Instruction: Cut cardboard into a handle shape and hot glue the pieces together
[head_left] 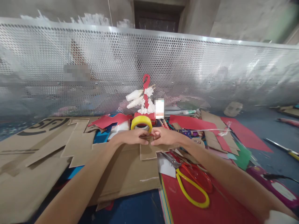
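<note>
Facing a perforated metal screen (105, 68) across a blue bench (137, 208) cluttered with scraps, looking down from the head. Bringing left hand (136, 137) and right hand (165, 137) together at centre, over a stepped cardboard piece (149, 152). Curling the fingers of both nearly closed, setting thumbs on the cardboard; being unable to tell how firmly gripping. Probably risking a crooked crease or tear by pressing unevenly. Perhaps also risking toppling the yellow tape roll (141, 119), just beyond, by nudging forward; snagging the yellow loop handle (201, 204), near and right, by sweeping too low.
</note>
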A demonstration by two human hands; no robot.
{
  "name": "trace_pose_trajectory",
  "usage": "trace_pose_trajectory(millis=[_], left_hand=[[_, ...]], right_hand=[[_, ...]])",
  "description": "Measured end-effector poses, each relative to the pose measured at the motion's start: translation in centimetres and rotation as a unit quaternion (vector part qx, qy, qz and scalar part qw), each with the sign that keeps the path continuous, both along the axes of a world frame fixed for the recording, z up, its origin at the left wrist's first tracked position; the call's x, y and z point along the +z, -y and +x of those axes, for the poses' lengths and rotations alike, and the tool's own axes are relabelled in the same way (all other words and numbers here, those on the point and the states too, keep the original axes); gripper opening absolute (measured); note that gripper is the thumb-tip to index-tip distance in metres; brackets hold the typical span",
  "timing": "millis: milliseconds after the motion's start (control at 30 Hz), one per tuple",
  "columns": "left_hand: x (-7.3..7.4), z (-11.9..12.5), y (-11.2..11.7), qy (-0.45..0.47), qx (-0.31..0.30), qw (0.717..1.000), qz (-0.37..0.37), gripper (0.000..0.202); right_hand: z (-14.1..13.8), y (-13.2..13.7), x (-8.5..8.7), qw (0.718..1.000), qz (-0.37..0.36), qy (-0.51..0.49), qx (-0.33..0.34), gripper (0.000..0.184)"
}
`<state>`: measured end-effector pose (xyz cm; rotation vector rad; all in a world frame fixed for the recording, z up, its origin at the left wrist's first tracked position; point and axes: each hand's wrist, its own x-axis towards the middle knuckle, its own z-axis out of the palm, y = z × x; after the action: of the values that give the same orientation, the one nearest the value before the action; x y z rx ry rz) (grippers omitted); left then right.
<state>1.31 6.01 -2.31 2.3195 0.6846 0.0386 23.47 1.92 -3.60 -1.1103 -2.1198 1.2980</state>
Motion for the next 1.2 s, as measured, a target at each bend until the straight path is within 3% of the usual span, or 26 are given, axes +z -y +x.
trace_pose_trajectory(millis=[267,467,667,800,900,1000,1100,1200], left_hand=[[1.0,0.5,0.3,-0.029,0.064,0.991,0.113,0.043],[1.4,0.5,0.7,-0.064,0.073,0.990,0.099,0.044],[1.6,0.3,0.8,-0.025,0.075,0.992,0.097,0.040],[1.9,0.0,1.1,-0.022,0.089,0.991,0.102,0.047],[2.1,-0.1,1.2,-0.023,0.087,0.990,0.108,0.051],[2.1,-0.1,1.2,-0.029,0.081,0.991,0.106,0.051],[2.2,0.1,1.2,-0.035,0.078,0.990,0.111,0.046],[2.3,0.2,1.3,-0.037,0.085,0.989,0.112,0.046]], right_hand=[[1.5,-0.3,1.0,1.000,0.014,-0.010,-0.014,0.041],[1.3,0.1,1.5,1.000,0.008,0.000,-0.021,0.040],[1.2,0.3,2.0,0.998,0.049,0.030,-0.023,0.037],[2.2,0.4,3.2,0.989,0.130,0.054,-0.044,0.028],[3.7,1.2,4.6,0.979,0.187,-0.030,-0.080,0.020],[5.1,3.0,5.3,0.969,0.176,-0.157,-0.074,0.037],[5.5,5.6,4.1,0.971,0.179,-0.153,-0.034,0.055],[4.8,8.0,1.5,0.982,0.128,-0.123,-0.061,0.040]])
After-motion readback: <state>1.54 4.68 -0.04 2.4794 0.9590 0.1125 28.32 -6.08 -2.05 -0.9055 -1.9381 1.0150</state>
